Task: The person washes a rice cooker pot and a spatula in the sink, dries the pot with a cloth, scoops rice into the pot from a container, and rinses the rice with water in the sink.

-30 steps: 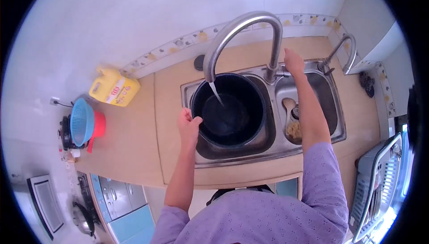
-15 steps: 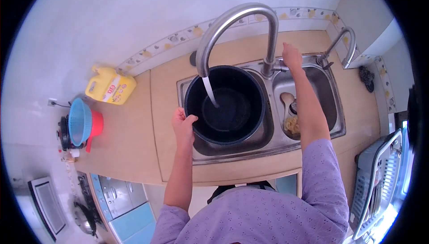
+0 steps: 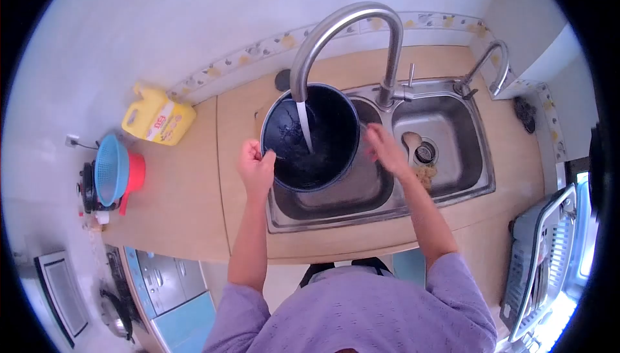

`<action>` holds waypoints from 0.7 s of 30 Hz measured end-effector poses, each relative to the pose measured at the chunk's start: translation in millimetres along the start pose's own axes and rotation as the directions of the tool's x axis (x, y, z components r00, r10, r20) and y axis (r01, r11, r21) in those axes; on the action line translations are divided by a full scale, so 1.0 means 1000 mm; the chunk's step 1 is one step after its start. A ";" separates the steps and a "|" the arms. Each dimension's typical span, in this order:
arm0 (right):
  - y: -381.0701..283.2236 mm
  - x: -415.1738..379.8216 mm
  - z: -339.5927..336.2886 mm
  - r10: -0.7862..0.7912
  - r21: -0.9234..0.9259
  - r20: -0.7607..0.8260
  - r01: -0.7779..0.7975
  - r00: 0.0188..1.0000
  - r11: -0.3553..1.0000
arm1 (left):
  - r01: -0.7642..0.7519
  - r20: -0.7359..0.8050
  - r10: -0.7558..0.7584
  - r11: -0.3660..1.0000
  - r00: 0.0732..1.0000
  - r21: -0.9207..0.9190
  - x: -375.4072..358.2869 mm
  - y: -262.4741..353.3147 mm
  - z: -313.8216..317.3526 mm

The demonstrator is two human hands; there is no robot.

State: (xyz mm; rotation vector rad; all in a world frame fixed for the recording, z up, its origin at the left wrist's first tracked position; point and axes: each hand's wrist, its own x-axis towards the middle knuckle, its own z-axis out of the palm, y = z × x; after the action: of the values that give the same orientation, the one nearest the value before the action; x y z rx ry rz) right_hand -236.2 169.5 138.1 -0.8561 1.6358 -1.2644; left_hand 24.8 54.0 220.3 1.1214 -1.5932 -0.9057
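Kitchen, head view: tan counter (image 3: 194, 185) against a white wall, with a steel double sink (image 3: 387, 204) set into it.

Left hand (image 3: 256, 167): fingers closed on the near-left rim of the pot (image 3: 323, 127), thumb hooked over the edge. Grasping.

Right hand (image 3: 385, 147): fingers loosely spread, blurred, just beside the pot's right side above the left basin. Whether it touches the pot cannot be told; it holds nothing visible.

Pot: one, dark, round, tilted, held over the left basin under the tall faucet (image 3: 349, 27). A stream of water (image 3: 305, 127) falls into it.

Count:
- Faucets, two: the tall one at the middle, a smaller one (image 3: 491, 65) at the right corner.
- Basins, two.
- Spoon (image 3: 409, 141), one, in the right basin near the drain.
- Scrubber (image 3: 426, 173), one, tan, in the right basin.
- Yellow jug (image 3: 158, 119), one, on the counter at the wall.
- Blue colander (image 3: 111, 171), one, on a red pot (image 3: 134, 172), far left.
- Dish rack (image 3: 539, 256), one, at right.
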 end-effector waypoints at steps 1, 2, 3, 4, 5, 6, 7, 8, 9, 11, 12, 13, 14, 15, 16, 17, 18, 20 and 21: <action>-0.002 -0.004 0.007 -0.024 0.005 -0.007 0.024 1.000 1.000 | -0.013 0.006 0.013 1.000 1.000 -0.020 0.006 0.000 0.005; -0.003 -0.008 0.013 -0.046 0.009 -0.017 0.046 0.999 0.999 | -0.024 0.014 0.025 0.999 1.000 -0.040 0.011 -0.001 0.010; -0.003 -0.010 0.015 -0.067 0.013 -0.028 0.067 0.997 0.998 | -0.018 0.055 0.021 0.998 0.998 -0.059 0.015 -0.004 0.017; 0.002 -0.008 0.011 -0.017 0.037 -0.066 0.020 0.998 0.999 | -0.009 0.097 0.016 0.997 0.995 -0.078 0.018 -0.008 0.026; 0.004 -0.013 0.004 -0.029 0.014 -0.102 0.031 0.994 0.999 | 0.004 0.142 0.010 0.995 0.990 -0.097 0.017 -0.015 0.034; 0.005 -0.020 -0.003 -0.042 -0.013 -0.137 0.040 0.990 0.999 | 0.051 0.188 -0.040 0.997 0.981 -0.058 0.012 -0.028 0.039; 0.007 -0.027 -0.011 -0.057 -0.043 -0.169 0.050 0.984 0.998 | 0.088 0.202 -0.084 0.996 0.976 -0.012 0.003 -0.032 0.044; 0.017 -0.035 -0.014 -0.063 -0.019 -0.167 0.060 0.984 0.998 | 0.141 0.211 -0.141 0.990 0.967 0.013 -0.008 -0.037 0.043; 0.020 -0.047 -0.008 0.005 0.020 -0.152 -0.002 0.988 1.000 | 0.190 0.217 -0.195 0.981 0.957 0.042 -0.019 -0.043 0.038; 0.023 -0.070 0.006 0.125 0.101 -0.113 -0.114 0.986 0.988 | 0.175 0.184 -0.169 0.985 0.968 -0.015 -0.031 -0.084 0.021; 0.025 -0.072 0.017 0.083 0.115 -0.109 -0.070 0.991 0.991 | 0.226 0.168 -0.209 0.970 0.963 -0.093 -0.034 -0.097 0.007; 0.015 -0.072 0.030 0.044 0.130 -0.103 -0.031 0.994 0.991 | 0.318 0.166 -0.294 0.938 0.941 -0.140 -0.030 -0.088 -0.003; 0.003 -0.070 0.036 -0.062 -0.011 -0.136 0.061 0.989 0.998 | 0.302 0.159 -0.281 0.944 0.946 -0.130 -0.021 -0.082 -0.009; -0.006 -0.067 0.036 -0.059 0.018 -0.142 0.062 0.988 0.998 | 0.287 0.152 -0.268 0.951 0.951 -0.119 -0.011 -0.075 -0.011; -0.014 -0.062 0.035 -0.057 0.045 -0.148 0.064 0.987 0.997 | 0.309 0.181 -0.279 0.936 0.943 -0.168 -0.001 -0.069 -0.006; -0.021 -0.057 0.033 -0.057 0.069 -0.156 0.068 0.986 0.995 | 0.330 0.213 -0.285 0.918 0.935 -0.220 0.011 -0.062 0.003; -0.024 -0.055 0.027 -0.062 0.150 -0.175 0.089 0.983 0.985 | 0.355 0.249 -0.291 0.895 0.924 -0.271 0.015 -0.059 0.010; -0.031 -0.063 0.013 -0.044 0.080 -0.199 0.061 0.979 0.995 | 0.253 0.266 -0.239 0.967 0.934 -0.022 0.009 -0.074 0.022; -0.032 -0.066 0.005 -0.036 0.045 -0.210 0.046 0.977 0.998 | 0.191 0.277 -0.213 0.976 0.937 0.103 0.004 -0.079 0.028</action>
State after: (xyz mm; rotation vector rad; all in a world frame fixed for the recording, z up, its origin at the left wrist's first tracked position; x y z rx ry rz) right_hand -206.5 219.4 183.4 -0.7501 1.7504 -1.4584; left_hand 17.1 27.0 141.3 1.2687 -1.7803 -1.1982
